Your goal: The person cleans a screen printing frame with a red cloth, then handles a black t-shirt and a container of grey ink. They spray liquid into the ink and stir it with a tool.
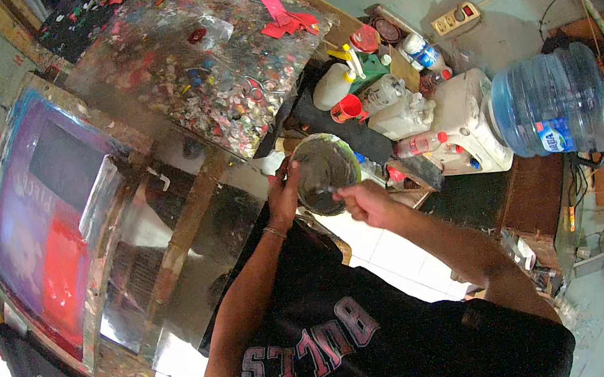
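Observation:
A round tub (351,156) with a pale greenish rim and a dark grey inside is tilted toward me in front of my chest. My left hand (285,195) grips its left side, thumb at the rim. Over the tub's lower right edge, my right hand (368,203) is closed, its fingertips at the opening. A thin thing seems to run from those fingers into the tub, too dark to name.
A paint-spattered table (218,67) with red scraps lies ahead. On the left leans a screen-printing frame (60,245) stained purple and red. At right are a spray bottle (334,87), a red cup (346,108), a white jerrycan (465,113) and a large blue water bottle (551,103).

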The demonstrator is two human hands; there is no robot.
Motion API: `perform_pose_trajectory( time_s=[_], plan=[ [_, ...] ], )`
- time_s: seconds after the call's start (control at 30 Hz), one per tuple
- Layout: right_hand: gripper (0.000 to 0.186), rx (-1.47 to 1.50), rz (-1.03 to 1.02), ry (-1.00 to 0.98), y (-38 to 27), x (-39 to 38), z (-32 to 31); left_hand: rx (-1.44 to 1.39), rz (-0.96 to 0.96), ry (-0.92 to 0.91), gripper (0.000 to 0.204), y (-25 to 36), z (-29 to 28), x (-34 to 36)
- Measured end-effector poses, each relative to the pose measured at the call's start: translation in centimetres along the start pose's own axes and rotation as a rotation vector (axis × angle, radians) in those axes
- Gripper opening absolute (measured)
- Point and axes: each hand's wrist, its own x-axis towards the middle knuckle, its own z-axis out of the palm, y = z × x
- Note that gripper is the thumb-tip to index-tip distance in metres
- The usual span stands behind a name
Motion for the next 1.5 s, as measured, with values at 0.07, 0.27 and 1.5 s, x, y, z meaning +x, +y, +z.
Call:
perform_pose_trajectory(
  time_s=[0.07,0.27,1.5],
  plan=[
    [0.017,-0.617,-0.54,0.214,-0.9,-0.1,-0.7,-0.028,0.022,0.011,0.066,0.1,-0.1,0.0],
    [0.02,-1.649,-0.717,0.228,-1.6,-2.7,-2.0,-0.046,-0.013,0.081,0.07,1.1,0.4,-0.5],
    [0.018,-1.495,-0.849,0.217,-0.7,0.6,-5.2,0.013,0.055,0.051,0.061,0.4,0.7,3.3]
  ],
)
